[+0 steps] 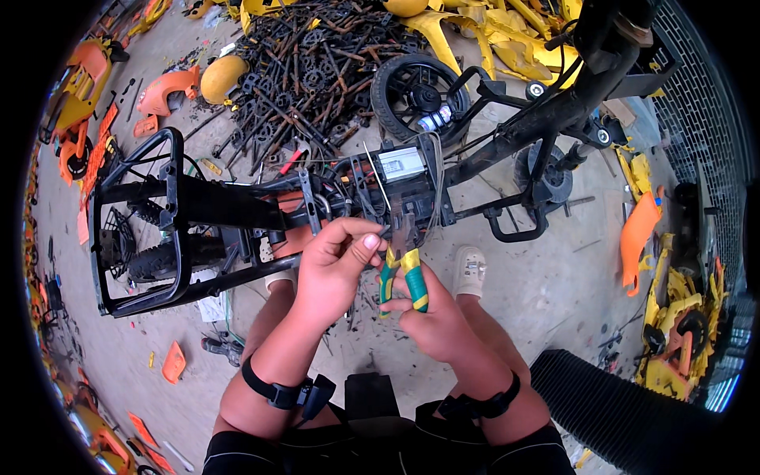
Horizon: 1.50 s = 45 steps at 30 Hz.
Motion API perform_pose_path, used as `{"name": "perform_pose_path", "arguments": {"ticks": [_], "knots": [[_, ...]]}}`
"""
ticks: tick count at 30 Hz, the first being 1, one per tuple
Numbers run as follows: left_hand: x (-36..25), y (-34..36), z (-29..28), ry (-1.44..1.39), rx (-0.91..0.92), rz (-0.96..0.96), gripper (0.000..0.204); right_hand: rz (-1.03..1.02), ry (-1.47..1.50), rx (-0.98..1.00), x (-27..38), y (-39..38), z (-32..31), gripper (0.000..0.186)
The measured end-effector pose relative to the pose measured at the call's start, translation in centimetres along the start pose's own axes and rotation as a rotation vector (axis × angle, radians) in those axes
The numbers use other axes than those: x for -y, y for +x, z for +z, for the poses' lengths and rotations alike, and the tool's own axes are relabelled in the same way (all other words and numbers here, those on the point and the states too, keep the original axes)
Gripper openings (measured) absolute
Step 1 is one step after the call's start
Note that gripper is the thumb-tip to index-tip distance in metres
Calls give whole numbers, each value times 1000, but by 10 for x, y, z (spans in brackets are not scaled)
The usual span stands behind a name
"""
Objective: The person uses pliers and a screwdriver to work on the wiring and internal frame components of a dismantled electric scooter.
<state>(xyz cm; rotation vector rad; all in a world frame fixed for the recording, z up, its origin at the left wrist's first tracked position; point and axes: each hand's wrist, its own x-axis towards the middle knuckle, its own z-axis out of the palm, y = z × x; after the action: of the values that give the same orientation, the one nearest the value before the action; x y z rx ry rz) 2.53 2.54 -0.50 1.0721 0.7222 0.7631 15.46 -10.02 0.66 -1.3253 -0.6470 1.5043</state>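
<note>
My right hand (431,321) grips a pair of pliers (415,283) with green and yellow handles, jaws pointing away from me. Thumb and forefinger of my left hand (336,261) are pinched together just left of the jaws; whatever lies between them is too small to make out. Both hands are over the near side of a stripped black vehicle frame (226,204). Just beyond the pliers, a silver box (402,164) sits on the frame among loose cables and dark parts. Grey cable (438,210) loops down beside it.
Behind the frame rises a heap of rusty metal parts (297,87), next to a black wheel (419,99). Yellow panels (514,39) pile up at the back. A thick black column (570,103) slants up right. A ribbed black object (609,408) lies at lower right.
</note>
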Motion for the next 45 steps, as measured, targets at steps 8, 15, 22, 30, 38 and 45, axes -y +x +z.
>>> {"name": "perform_pose_path", "arguments": {"ticks": [8,15,22,30,38,45], "knots": [[1,-1,5,94,0,15,14,-63,-63,-8,-6,-1,-1,80],[-2,0,9,52,1,-31,14,-36,-72,-18,-6,-5,0,79],[5,-2,13,63,-57,-7,12,-11,-84,-14,-6,-6,-1,77],[11,-3,14,311,-118,163,10,-28,-80,-12,-7,-5,0,77],[-4,-5,17,604,-137,268,11,-38,-186,-44,-5,-5,0,79],[2,-5,15,231,-117,-3,17,-17,-185,-42,-6,-5,0,79]]}}
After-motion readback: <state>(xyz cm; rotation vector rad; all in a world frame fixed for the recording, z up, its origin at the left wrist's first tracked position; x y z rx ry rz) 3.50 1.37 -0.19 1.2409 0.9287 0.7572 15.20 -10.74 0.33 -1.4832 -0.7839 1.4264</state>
